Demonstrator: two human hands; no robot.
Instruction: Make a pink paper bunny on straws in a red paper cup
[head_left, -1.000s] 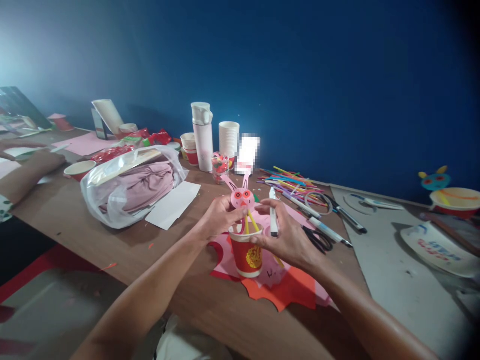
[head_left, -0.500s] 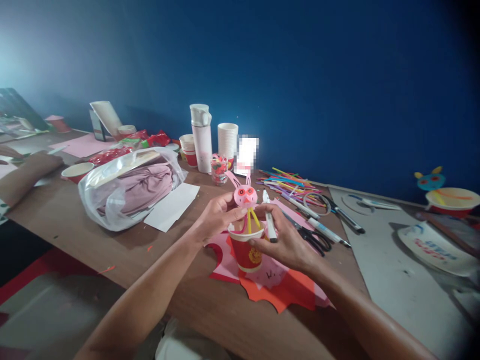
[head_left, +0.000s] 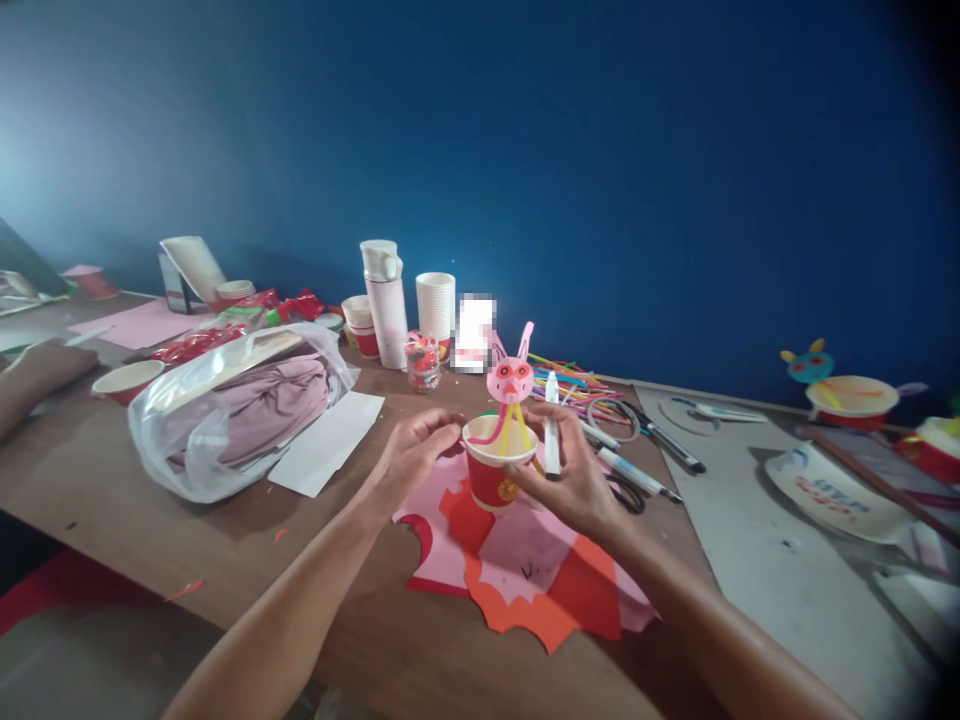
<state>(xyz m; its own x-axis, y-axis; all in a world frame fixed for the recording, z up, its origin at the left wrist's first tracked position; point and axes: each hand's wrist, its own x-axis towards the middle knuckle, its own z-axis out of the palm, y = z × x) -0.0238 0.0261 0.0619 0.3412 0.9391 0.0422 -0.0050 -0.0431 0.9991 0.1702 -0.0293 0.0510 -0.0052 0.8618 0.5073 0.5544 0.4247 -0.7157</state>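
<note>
A red and white paper cup (head_left: 491, 485) is held up over cut paper. A pink paper rabbit head (head_left: 511, 380) with red eyes and long ears rises above it on yellow and pink pipe cleaners (head_left: 517, 430). My right hand (head_left: 574, 475) grips the cup's right side, with a white marker (head_left: 552, 425) upright between its fingers. At the left rim my left hand (head_left: 420, 450) is closed, fingertips pinched at the pink pipe cleaner's outer end; the exact contact is partly hidden. Beneath lie pink paper (head_left: 435, 540) and scalloped orange paper (head_left: 517, 620).
A plastic bag (head_left: 187, 470) with folded cloth and a white card (head_left: 326, 445) lie left. Behind stand a bottle (head_left: 386, 320) and stacked cups (head_left: 435, 310). Markers (head_left: 637, 475), tape (head_left: 613, 418) and pipe cleaners lie right. Another person's hand (head_left: 56, 360) is at far left.
My left hand has moved from the rabbit head down to the cup's left rim. The head now stands free of it, more upright. The right hand keeps hold of the cup and marker.
</note>
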